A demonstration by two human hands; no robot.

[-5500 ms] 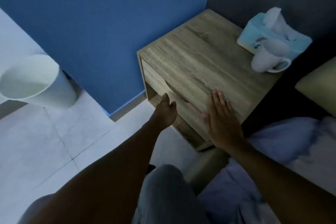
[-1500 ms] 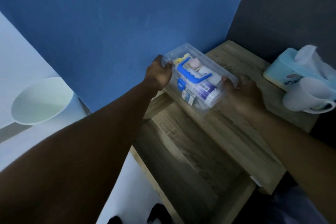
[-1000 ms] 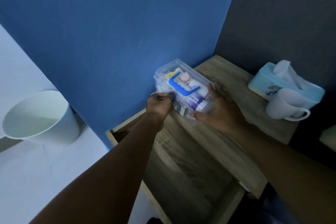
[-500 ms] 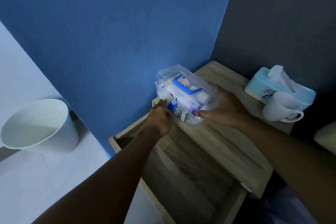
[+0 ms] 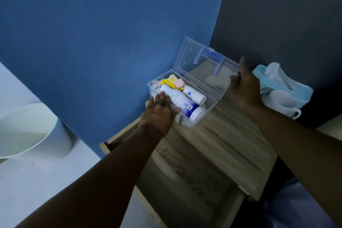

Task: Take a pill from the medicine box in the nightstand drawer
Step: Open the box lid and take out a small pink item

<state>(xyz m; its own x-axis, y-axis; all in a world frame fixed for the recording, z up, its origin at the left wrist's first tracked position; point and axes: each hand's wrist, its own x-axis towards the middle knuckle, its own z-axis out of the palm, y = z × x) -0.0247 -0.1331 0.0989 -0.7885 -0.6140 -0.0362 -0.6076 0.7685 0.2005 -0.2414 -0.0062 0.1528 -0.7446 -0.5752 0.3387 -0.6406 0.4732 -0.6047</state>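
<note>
My left hand (image 5: 159,111) lies flat and open on the near edge of the medicine box (image 5: 196,116), fingers touching a white bottle (image 5: 180,101). The box sits on the nightstand (image 5: 227,140) against the blue wall (image 5: 111,33), above the open drawer (image 5: 185,181). Half a second ago its lid (image 5: 203,68) was shut; now it stands raised, and my right hand (image 5: 244,87) pinches its edge. A tissue box (image 5: 303,87) and mug (image 5: 283,103) sit behind it.
</note>
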